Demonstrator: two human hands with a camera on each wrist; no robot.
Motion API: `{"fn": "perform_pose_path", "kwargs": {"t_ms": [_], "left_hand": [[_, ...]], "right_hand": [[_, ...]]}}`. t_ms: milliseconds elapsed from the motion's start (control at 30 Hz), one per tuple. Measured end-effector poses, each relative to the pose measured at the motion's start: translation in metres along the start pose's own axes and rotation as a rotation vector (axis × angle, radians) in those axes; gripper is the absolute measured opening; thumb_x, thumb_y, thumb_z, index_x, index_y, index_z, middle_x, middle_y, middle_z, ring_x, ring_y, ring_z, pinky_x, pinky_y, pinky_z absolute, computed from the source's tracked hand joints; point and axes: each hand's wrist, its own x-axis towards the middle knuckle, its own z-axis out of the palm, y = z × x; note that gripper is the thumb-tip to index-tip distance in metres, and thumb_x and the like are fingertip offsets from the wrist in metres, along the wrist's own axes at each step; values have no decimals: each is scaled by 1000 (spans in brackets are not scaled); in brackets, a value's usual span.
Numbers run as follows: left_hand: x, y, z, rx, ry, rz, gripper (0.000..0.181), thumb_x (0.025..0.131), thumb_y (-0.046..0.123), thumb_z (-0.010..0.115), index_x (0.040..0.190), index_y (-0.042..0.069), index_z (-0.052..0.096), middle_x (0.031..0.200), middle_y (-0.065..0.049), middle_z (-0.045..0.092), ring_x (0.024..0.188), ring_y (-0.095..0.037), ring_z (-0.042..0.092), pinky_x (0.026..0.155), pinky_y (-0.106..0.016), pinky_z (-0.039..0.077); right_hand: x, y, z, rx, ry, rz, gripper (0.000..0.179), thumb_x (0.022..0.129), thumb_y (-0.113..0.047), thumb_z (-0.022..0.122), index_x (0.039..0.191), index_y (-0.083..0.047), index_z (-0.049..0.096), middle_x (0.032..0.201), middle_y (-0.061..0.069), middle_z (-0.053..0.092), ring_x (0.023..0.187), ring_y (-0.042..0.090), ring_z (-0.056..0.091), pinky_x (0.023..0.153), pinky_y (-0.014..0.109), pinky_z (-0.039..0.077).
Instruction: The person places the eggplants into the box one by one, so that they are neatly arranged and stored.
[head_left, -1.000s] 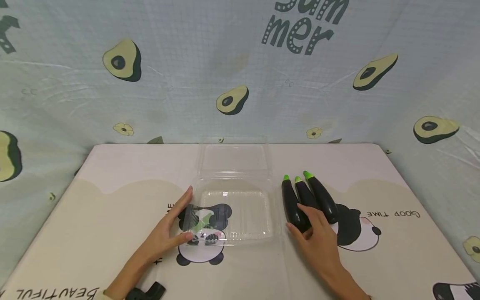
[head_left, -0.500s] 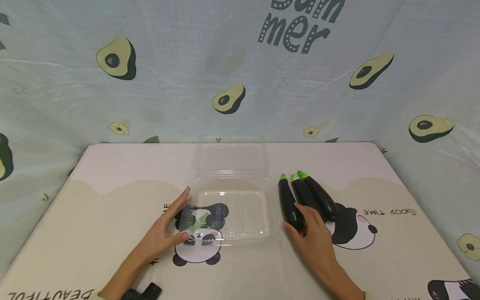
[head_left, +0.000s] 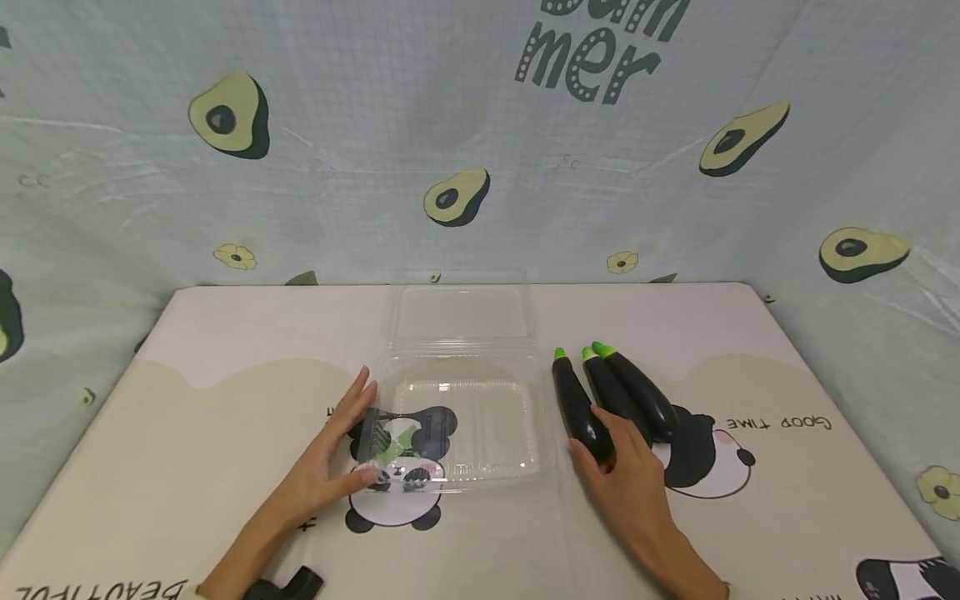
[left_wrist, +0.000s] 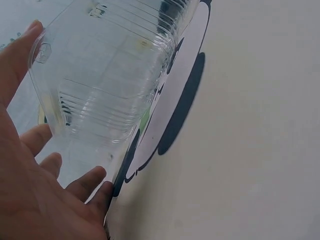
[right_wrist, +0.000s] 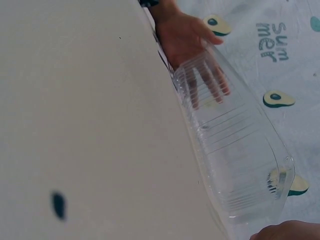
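Gripped the near end of the leftmost eggplant (head_left: pixel 576 408) in the right hand (head_left: pixel 630 479), with thumb and fingers curled round it, on the table (head_left: pixel 487 550) just right of the clear box (head_left: pixel 491 433). Held the left hand (head_left: pixel 326 471) spread wide at the left edge of the box, with fingers nearly straight and nothing gripped. Saw the lid (head_left: pixel 463 317) folded back on the far side, and the middle eggplant (head_left: pixel 615 392) beside the right eggplant (head_left: pixel 643 396).
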Motion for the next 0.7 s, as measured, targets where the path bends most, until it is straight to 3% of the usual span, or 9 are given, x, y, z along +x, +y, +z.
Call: {"fn": "perform_pose_path", "kwargs": {"t_ms": [100, 200, 267, 467, 700], "left_hand": [[0, 0, 0, 3, 3, 2, 91, 71, 13, 71, 151, 6, 27, 160, -5, 8, 146, -24, 5, 110, -51, 10], [1, 1, 0, 5, -2, 11, 90, 71, 12, 71, 150, 6, 29, 160, -5, 9, 146, -24, 7, 111, -32, 9], [1, 0, 0, 4, -4, 17, 89, 71, 11, 71, 150, 5, 29, 160, -6, 9, 146, -24, 7, 110, -25, 9], [0, -1, 0, -1, -4, 17, 88, 72, 10, 71, 150, 5, 29, 160, -5, 9, 146, -24, 7, 110, -28, 9], [0, -2, 1, -4, 1, 32, 88, 72, 10, 70, 149, 4, 30, 160, -7, 10, 145, -25, 7, 109, -22, 8]], "right_hand": [[0, 0, 0, 4, 7, -9, 53, 75, -14, 81, 123, -4, 60, 101, 8, 61, 57, 5, 49, 52, 15, 42], [0, 0, 0, 1, 11, -10, 53, 75, -14, 80, 122, -4, 60, 101, 9, 62, 57, 5, 49, 52, 15, 42], [-1, 0, 0, 5, 16, -9, 52, 75, -12, 80, 123, -3, 60, 101, 9, 62, 57, 6, 49, 52, 15, 42], [-1, -1, -1, -4, 31, 1, 51, 77, -11, 77, 125, -3, 59, 102, 12, 63, 58, 8, 50, 53, 16, 42], [3, -3, -5, 15, 38, 14, 51, 77, -10, 78, 125, -2, 60, 104, 13, 64, 58, 9, 52, 54, 17, 43]]}}
